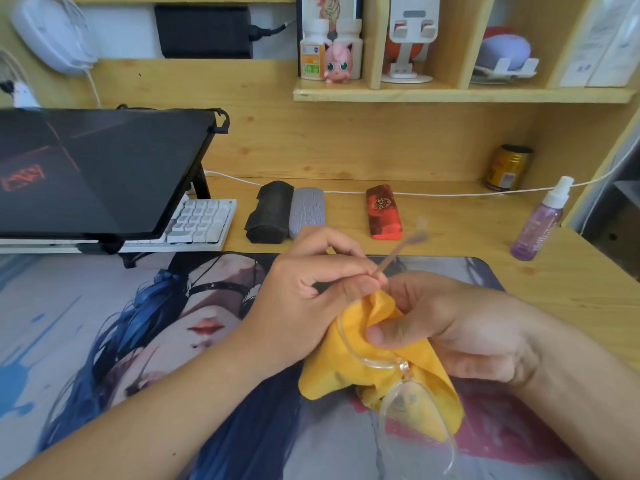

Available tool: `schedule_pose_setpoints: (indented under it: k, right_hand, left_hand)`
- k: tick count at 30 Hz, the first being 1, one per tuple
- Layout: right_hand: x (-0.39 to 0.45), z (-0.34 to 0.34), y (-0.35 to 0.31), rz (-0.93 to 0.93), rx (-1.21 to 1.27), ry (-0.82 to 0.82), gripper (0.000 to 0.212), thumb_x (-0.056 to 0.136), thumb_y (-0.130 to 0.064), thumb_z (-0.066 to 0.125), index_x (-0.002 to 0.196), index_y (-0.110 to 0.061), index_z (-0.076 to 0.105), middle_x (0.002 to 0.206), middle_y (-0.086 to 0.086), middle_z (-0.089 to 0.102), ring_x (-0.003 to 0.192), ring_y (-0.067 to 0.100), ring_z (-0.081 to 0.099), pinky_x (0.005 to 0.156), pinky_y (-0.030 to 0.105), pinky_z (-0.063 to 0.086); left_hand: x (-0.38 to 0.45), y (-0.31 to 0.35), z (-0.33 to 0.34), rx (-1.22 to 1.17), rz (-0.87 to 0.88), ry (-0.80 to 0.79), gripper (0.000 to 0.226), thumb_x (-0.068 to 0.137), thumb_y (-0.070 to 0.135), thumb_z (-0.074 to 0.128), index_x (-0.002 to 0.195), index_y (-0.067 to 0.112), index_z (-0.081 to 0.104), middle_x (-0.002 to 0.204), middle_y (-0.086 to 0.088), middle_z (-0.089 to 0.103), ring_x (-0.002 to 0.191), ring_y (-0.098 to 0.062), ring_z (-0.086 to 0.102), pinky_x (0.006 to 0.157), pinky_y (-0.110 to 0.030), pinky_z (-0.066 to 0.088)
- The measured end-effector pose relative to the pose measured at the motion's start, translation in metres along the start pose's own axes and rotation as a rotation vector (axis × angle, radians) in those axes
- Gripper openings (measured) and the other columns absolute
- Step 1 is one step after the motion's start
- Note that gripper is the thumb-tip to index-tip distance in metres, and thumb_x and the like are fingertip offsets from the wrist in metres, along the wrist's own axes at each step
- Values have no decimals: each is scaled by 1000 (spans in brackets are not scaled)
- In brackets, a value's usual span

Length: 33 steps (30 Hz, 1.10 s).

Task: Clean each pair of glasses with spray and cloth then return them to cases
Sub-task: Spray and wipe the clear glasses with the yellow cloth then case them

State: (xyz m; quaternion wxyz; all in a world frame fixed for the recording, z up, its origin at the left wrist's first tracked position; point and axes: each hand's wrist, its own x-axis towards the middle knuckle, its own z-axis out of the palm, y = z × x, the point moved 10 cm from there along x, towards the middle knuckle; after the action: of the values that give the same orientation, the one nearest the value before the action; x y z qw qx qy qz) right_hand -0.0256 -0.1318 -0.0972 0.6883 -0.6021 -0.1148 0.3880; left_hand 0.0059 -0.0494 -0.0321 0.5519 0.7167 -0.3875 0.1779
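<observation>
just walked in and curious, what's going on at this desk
A person is wiping a pair of clear-framed glasses with a yellow cloth over the desk mat. The left hand pinches the frame by its temple arm, and the right hand presses the cloth onto a lens. Three closed cases, black, grey and red, lie at the back of the desk, with the spray bottle standing to the right.

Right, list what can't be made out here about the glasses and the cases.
Head view only:
- Glasses: one lens is wrapped in the yellow cloth under the right hand; the clear frame runs off the bottom edge.
- Temple tip above the left hand: motion-blurred.
- Black case, grey case, red case: closed, contents hidden.
- Spray bottle: label too small to read.
</observation>
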Motion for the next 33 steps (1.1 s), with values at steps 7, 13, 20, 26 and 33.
schedule_pose_setpoints:
  k: [7, 13, 20, 26, 33]
  right_hand:
    - [8, -7, 4, -22, -27, 144, 33, 74, 8, 75, 105, 8, 67, 97, 25, 68, 88, 37, 69, 83, 53, 57]
    - [8, -8, -5, -119, 14, 209, 9, 82, -1, 75, 88, -7, 73, 77, 11, 66, 69, 22, 67, 62, 34, 56]
    - [6, -17, -15, -281, 108, 332, 18, 91, -17, 64, 96, -1, 70, 79, 13, 68, 67, 18, 66, 65, 27, 58]
    - [1, -31, -25, -388, 0, 500, 40, 93, -27, 66, 102, 12, 64, 86, 21, 63, 77, 27, 57, 67, 31, 51]
    - [-14, -43, -34, -430, -94, 640, 33, 80, -28, 73, 97, 0, 75, 82, 19, 72, 70, 23, 63, 66, 32, 53]
  left_hand:
    - [-2, -4, 13, 15, 10, -26, 16, 90, 25, 69, 93, 14, 80, 96, 3, 63, 98, -23, 60, 87, -31, 48]
    - [-3, -14, 10, -95, -108, 14, 11, 88, 29, 72, 91, 22, 79, 95, 7, 65, 100, -23, 63, 91, -27, 49]
    - [-1, -34, -2, -295, -275, 116, 12, 87, 22, 69, 88, 22, 81, 95, 7, 68, 95, -10, 66, 89, -23, 50]
    - [-1, -32, -9, -338, -223, 180, 13, 87, 22, 71, 93, 13, 78, 96, 9, 68, 98, -11, 66, 89, -24, 50]
    - [-1, -24, -21, -190, -142, 208, 14, 91, 28, 67, 92, 26, 80, 97, 7, 71, 107, -27, 64, 98, -42, 50]
